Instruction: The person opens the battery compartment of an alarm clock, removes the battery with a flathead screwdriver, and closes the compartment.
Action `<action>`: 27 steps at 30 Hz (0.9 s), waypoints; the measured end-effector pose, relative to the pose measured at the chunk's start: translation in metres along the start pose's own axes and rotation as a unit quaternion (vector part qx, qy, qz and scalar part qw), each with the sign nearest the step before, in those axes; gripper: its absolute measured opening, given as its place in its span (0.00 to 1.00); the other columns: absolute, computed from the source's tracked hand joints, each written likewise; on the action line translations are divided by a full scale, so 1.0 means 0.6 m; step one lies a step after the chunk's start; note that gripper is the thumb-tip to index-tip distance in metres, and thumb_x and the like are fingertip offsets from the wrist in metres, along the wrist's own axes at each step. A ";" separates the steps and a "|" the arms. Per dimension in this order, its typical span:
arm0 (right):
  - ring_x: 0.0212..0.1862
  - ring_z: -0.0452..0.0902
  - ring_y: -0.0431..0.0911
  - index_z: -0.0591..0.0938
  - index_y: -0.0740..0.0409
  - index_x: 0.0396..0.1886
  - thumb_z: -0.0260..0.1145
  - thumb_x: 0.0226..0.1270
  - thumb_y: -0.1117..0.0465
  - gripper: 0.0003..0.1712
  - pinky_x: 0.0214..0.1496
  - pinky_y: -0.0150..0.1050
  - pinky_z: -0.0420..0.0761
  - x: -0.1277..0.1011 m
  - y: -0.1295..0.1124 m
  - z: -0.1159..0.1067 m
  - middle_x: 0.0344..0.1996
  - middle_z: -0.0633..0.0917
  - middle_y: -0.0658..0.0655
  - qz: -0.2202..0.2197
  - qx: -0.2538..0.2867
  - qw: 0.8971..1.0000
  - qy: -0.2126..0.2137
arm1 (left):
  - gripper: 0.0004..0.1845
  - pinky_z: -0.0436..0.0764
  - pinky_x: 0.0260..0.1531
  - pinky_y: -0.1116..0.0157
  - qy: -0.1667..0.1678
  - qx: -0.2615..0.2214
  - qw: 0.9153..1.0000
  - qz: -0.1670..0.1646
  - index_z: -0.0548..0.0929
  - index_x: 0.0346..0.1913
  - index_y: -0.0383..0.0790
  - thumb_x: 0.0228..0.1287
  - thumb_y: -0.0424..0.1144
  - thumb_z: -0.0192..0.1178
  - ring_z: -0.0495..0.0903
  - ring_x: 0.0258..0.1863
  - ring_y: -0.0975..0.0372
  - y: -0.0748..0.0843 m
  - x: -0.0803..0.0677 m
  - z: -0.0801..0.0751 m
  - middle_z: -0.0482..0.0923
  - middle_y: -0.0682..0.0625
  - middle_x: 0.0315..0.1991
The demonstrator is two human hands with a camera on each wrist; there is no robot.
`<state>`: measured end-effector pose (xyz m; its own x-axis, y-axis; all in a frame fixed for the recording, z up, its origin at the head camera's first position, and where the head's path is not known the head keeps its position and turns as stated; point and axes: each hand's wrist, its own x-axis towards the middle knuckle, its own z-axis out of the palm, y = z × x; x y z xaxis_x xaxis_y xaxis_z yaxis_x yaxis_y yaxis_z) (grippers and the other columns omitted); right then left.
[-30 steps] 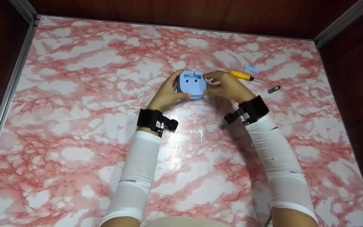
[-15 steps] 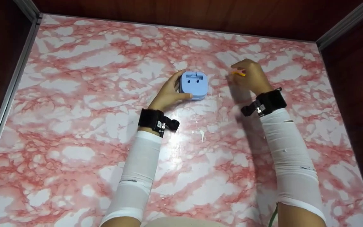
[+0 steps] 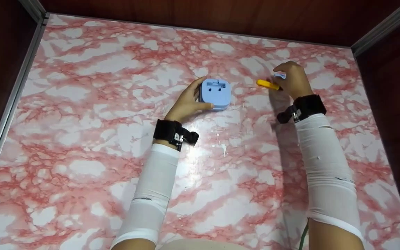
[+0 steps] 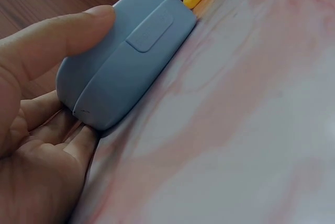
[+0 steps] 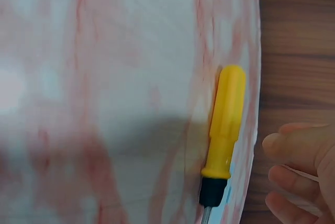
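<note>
My left hand [image 3: 185, 103] grips a light blue rounded-square case [image 3: 217, 97], thumb on its near side and fingers behind its left side. A rectangular slot and two dark round holes show on its upper face. In the left wrist view the case [image 4: 123, 59] rests on the table, with a raised oblong patch on its side. My right hand [image 3: 294, 80] hovers over a small light blue flat piece [image 3: 280, 75], fingers loosely bent and holding nothing. Just left of it lies a yellow-handled screwdriver [image 3: 268, 84]; in the right wrist view its black collar and metal shaft show.
The pink-and-white marbled table [image 3: 82, 139] is bordered by dark wood panels [image 3: 200, 15] at the back and sides. Metal rails [image 3: 9, 114] run along its left edge. A green cord [image 3: 303, 236] hangs near my right forearm.
My right hand has left the case and moved right, past the screwdriver handle, to above the small blue piece. A small dark object at the right is now hidden. My left hand keeps its grip.
</note>
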<state>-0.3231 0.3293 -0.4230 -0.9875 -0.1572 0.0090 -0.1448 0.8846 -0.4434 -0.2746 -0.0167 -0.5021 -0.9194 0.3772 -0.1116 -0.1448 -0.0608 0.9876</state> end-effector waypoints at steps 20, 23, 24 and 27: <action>0.60 0.73 0.67 0.79 0.75 0.60 0.58 0.74 0.66 0.20 0.63 0.60 0.77 0.037 0.040 0.014 0.56 0.77 0.77 0.063 -0.037 0.997 -0.035 | 0.55 0.59 0.73 0.73 -0.007 -0.006 1.000 0.004 0.58 0.80 0.50 0.51 0.25 0.76 0.51 0.79 0.59 0.002 -0.001 -0.001 0.51 0.47 0.81; 0.59 0.75 0.66 0.79 0.74 0.61 0.58 0.74 0.68 0.21 0.62 0.60 0.79 0.039 0.043 0.016 0.57 0.78 0.77 0.066 -0.033 0.996 -0.043 | 0.55 0.61 0.73 0.72 -0.005 -0.010 1.000 0.002 0.59 0.80 0.51 0.50 0.24 0.76 0.51 0.79 0.59 0.001 -0.001 -0.001 0.51 0.47 0.81; 0.58 0.76 0.65 0.79 0.74 0.60 0.58 0.74 0.68 0.20 0.60 0.59 0.80 0.039 0.043 0.016 0.56 0.79 0.76 0.064 -0.032 0.997 -0.042 | 0.56 0.61 0.73 0.72 -0.004 -0.011 1.000 0.001 0.59 0.80 0.51 0.50 0.24 0.76 0.51 0.79 0.59 0.001 -0.001 -0.001 0.51 0.47 0.81; 0.53 0.79 0.63 0.81 0.73 0.58 0.58 0.74 0.69 0.17 0.55 0.58 0.82 0.039 0.040 0.017 0.54 0.82 0.74 0.058 -0.034 0.997 -0.045 | 0.56 0.62 0.72 0.72 -0.003 -0.010 1.000 -0.002 0.58 0.80 0.51 0.50 0.24 0.76 0.51 0.79 0.60 0.001 -0.001 -0.002 0.51 0.48 0.81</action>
<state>-0.3493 0.3427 -0.4426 -0.9888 -0.0882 -0.1203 -0.0371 0.9264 -0.3748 -0.2745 -0.0185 -0.5013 -0.9164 0.3836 -0.1145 -0.1556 -0.0779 0.9847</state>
